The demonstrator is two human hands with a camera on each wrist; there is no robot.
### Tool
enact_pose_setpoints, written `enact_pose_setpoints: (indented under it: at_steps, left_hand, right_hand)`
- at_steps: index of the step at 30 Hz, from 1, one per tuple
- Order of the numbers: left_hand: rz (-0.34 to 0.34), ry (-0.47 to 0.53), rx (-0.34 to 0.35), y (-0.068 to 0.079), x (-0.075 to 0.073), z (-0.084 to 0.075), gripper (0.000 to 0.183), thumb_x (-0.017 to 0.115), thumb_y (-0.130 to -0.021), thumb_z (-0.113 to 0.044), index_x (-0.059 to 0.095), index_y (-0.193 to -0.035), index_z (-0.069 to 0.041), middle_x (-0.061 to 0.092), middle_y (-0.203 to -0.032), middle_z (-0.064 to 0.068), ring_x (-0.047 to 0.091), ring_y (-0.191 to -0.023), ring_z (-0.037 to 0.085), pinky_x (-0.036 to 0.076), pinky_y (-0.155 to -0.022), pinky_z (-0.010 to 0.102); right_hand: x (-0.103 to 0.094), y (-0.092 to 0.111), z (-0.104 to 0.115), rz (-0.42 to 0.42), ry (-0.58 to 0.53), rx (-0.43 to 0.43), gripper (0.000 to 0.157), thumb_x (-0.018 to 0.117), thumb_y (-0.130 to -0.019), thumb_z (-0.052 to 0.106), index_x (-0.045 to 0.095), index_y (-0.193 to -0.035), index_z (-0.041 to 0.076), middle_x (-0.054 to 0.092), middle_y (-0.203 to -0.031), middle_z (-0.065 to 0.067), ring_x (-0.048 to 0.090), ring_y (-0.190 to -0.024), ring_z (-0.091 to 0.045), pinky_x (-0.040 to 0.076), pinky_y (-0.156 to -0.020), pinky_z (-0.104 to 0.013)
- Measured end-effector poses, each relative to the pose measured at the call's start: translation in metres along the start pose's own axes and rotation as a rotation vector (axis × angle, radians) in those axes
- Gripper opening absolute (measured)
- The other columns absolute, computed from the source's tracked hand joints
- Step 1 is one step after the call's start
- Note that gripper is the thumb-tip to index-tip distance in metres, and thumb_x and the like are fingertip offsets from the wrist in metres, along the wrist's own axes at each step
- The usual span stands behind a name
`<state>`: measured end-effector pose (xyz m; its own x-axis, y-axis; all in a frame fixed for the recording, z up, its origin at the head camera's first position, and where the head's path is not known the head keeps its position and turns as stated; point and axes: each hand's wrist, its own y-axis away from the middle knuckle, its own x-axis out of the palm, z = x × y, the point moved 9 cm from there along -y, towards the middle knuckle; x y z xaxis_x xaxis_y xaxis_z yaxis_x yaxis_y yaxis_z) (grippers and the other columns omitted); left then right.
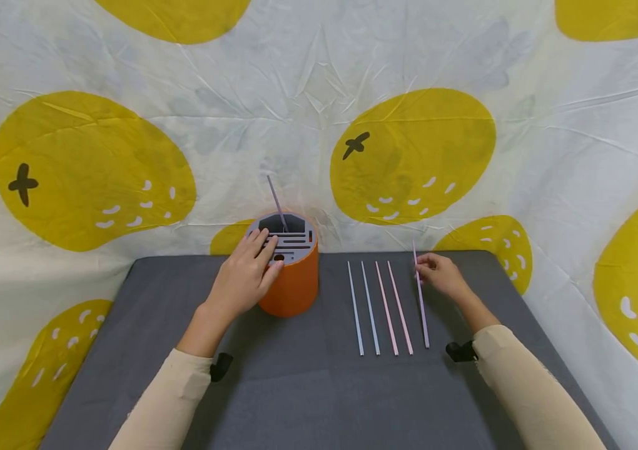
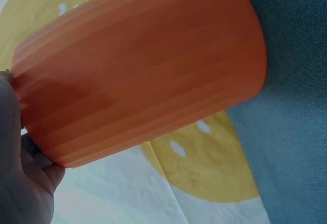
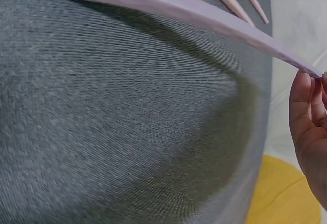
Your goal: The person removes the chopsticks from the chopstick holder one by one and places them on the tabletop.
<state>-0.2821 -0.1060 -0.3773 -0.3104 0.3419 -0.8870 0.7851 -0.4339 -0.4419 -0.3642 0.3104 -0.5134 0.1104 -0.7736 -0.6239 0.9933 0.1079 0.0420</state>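
An orange round knife block (image 1: 291, 290) with a grey slotted top stands at the back of the table. My left hand (image 1: 243, 272) rests on that top, its fingers stretched across the slots; the left wrist view shows it at the rim. One lilac chopstick (image 1: 276, 200) leans upright in the block's rear compartment. Between thumb and fingers, my right hand (image 1: 443, 275) pinches a second lilac chopstick (image 3: 168, 2) near its far end. The near end of this chopstick points toward me, close to the tabletop; whether it touches is unclear.
Two pale blue chopsticks (image 1: 355, 309) and two pink chopsticks (image 1: 386, 309) lie side by side on the dark grey table (image 1: 308, 400), between the block and my right hand. Behind the table hangs a white cloth (image 1: 274, 94) with yellow fruit prints.
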Motion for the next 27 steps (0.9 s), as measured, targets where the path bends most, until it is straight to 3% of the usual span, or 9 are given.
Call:
enact_pose_setpoints:
  at_steps: [9, 18, 27]
  left_hand:
    - [-0.016, -0.001, 0.013, 0.000, -0.001, -0.002, 0.056, 0.056, -0.107, -0.034, 0.052, -0.149, 0.001, 0.048, -0.155, 0.025, 0.042, -0.148, 0.042, 0.031, -0.125, 0.055]
    - [-0.005, -0.008, 0.003, -0.001, 0.001, 0.000, 0.056, 0.056, -0.106, -0.035, 0.052, -0.150, 0.001, 0.047, -0.156, 0.025, 0.041, -0.149, 0.041, 0.031, -0.125, 0.055]
    - [-0.011, -0.021, 0.010, 0.000, 0.001, -0.001, 0.056, 0.055, -0.107, -0.035, 0.052, -0.150, 0.001, 0.048, -0.155, 0.025, 0.043, -0.148, 0.041, 0.032, -0.124, 0.055]
  right_hand:
    - [0.011, -0.004, -0.017, 0.007, -0.013, 0.058, 0.028, 0.060, -0.105, 0.011, 0.064, -0.120, -0.013, 0.069, -0.092, -0.020, 0.062, -0.069, -0.011, 0.057, -0.062, -0.021]
    - [0.021, -0.002, -0.027, 0.011, -0.117, 0.183, 0.031, 0.061, -0.104, 0.009, 0.063, -0.123, -0.015, 0.068, -0.093, -0.017, 0.061, -0.072, -0.009, 0.059, -0.062, -0.020]
    - [0.030, 0.001, -0.032, 0.040, -0.135, 0.295, 0.029, 0.062, -0.104, 0.011, 0.063, -0.123, -0.011, 0.065, -0.090, -0.010, 0.063, -0.073, -0.012, 0.061, -0.063, -0.022]
